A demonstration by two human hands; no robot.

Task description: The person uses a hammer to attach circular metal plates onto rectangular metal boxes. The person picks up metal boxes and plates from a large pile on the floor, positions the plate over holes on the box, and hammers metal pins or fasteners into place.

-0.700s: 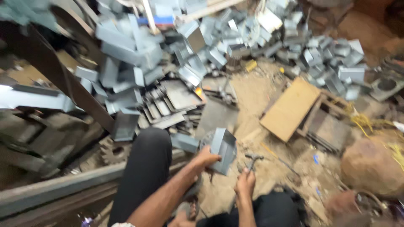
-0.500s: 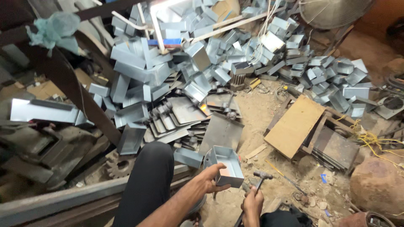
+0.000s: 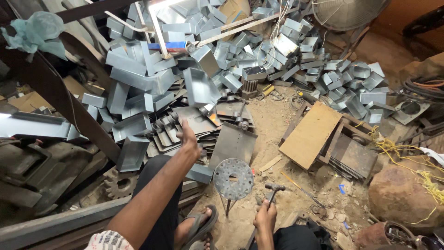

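Note:
My left hand [image 3: 188, 137] is stretched forward over my knee, fingers apart and holding nothing. Ahead of it, an open-topped sheet-metal box [image 3: 201, 86] is tilted above the heap of similar grey boxes [image 3: 138, 78], apart from my hand. My right hand [image 3: 265, 216] is low by my lap, closed around the handle of a small hammer [image 3: 274, 188] whose head points up. A round perforated metal disc on thin legs [image 3: 233, 178] stands on the sandy floor between my hands, beside my sandalled foot [image 3: 198, 227].
Flat cut metal sheets [image 3: 233, 143] lie in front of the disc. A wooden board [image 3: 310, 134] rests on a low frame at right. A fan [image 3: 347, 11], yellow cord [image 3: 393, 148], a large rock [image 3: 402, 194], a gear [image 3: 121, 183] and a metal beam [image 3: 55, 227] surround me.
My left hand held the metal box near my knee; now it is extended and empty, and the box is away over the heap. The right hand still grips the hammer.

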